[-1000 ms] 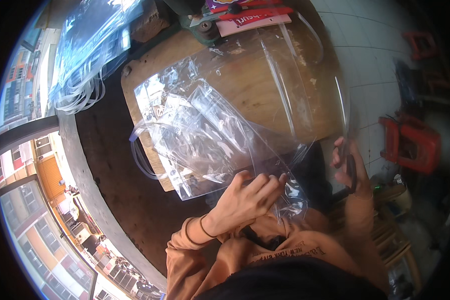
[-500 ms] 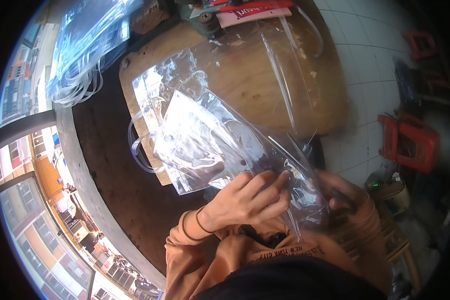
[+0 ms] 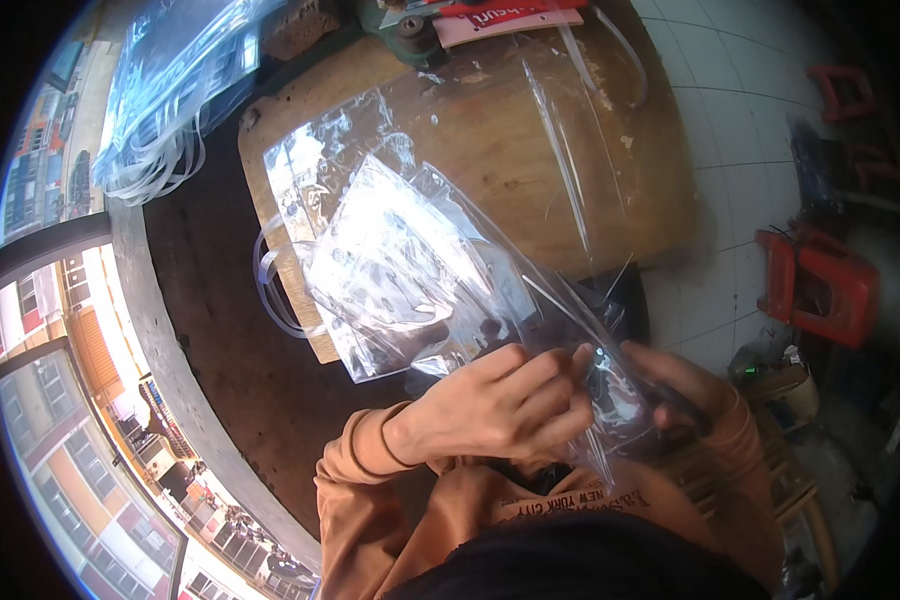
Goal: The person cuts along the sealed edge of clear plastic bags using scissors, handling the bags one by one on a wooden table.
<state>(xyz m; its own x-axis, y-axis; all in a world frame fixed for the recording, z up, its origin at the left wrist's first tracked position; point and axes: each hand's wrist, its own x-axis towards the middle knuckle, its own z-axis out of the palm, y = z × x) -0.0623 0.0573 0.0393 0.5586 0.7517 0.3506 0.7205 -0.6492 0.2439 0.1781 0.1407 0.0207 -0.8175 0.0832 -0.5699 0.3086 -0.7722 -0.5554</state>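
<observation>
A glossy clear plastic sheet (image 3: 390, 250) spreads over the wooden tabletop and reaches toward my body, creased and full of bright reflections. My left hand (image 3: 510, 405) is closed on its near edge, fingers curled and fingertips pinched together. Just to the right, my right hand (image 3: 682, 385) is closed at the gathered side of the same sheet, seen partly through the film. Something dark lies against its palm; its kind is not clear. A pale clear loop of tubing or strip (image 3: 275, 285) sticks out past the table's left edge beside the sheet.
The worn wooden tabletop (image 3: 530, 150) carries a green metal fitting (image 3: 415, 40) and a red and pink flat piece (image 3: 505, 22) at the back. Bluish clear plastic pieces with strip loops (image 3: 175, 90) are piled far left. Red stools (image 3: 820, 285) stand on the tiled floor (image 3: 730, 170).
My left hand has shifted slightly right, closer to my right hand. The sheet's creases have changed, and its upper folded part sits a little higher on the table.
</observation>
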